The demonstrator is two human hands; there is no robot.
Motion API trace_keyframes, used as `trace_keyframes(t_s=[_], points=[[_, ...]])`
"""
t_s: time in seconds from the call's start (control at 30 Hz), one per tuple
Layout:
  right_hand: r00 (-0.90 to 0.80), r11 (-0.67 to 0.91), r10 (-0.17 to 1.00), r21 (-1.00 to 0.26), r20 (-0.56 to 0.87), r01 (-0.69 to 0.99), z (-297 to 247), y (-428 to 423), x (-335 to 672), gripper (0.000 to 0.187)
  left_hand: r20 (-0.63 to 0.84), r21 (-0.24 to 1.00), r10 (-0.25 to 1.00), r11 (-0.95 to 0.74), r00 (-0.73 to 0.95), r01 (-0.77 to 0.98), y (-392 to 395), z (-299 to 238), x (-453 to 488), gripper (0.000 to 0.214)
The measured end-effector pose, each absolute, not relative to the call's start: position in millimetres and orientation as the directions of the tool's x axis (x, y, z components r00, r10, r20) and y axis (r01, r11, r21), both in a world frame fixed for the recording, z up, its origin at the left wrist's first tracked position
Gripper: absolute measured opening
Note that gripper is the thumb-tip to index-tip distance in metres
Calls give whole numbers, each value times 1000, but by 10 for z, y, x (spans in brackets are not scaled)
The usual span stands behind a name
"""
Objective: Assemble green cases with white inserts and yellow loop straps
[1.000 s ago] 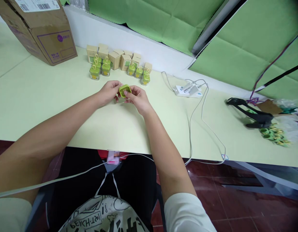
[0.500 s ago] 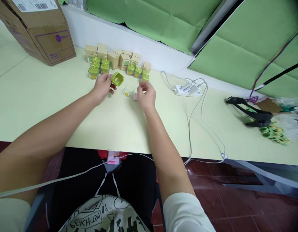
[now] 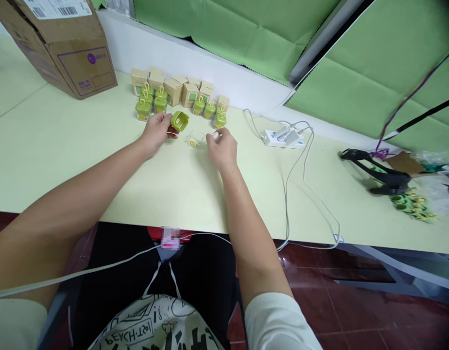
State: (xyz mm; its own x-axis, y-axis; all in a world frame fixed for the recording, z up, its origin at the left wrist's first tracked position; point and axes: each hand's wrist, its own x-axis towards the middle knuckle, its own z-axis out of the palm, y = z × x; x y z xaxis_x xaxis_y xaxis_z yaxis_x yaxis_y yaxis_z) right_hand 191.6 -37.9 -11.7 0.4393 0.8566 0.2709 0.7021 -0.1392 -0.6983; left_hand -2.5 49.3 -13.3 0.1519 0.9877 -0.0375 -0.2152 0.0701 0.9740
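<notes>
Head view: right hand (image 3: 221, 148) pinches something small, fingers together, beside the clear container (image 3: 194, 139) resting on the table (image 3: 64, 146). Left hand (image 3: 157, 132) grips the green lid (image 3: 179, 120). Beyond stand lidded green jars (image 3: 151, 103) and small cartons (image 3: 173, 90).

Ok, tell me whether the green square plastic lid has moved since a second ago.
Yes. The green square plastic lid has gone up-left with the left hand, from the table's middle toward the row of green-lidded jars, off the clear container.
</notes>
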Motion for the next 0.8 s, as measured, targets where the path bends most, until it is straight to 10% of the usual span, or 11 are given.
trace_keyframes(t_s=[0.13, 0.33, 0.8], points=[[424, 52, 888, -956, 176, 288, -120, -312, 1869, 34, -27, 981, 988, 56, 154, -185, 474, -150, -23, 25], [156, 88, 986, -986, 66, -138, -112, -372, 1712, 51, 83, 991, 973, -58, 214, -121, 470, -257, -16, 29], [205, 141, 972, -981, 112, -136, -261, -302, 1650, 74, 406, 914, 877, -385, 256, -131, 535, -431, -7, 26]])
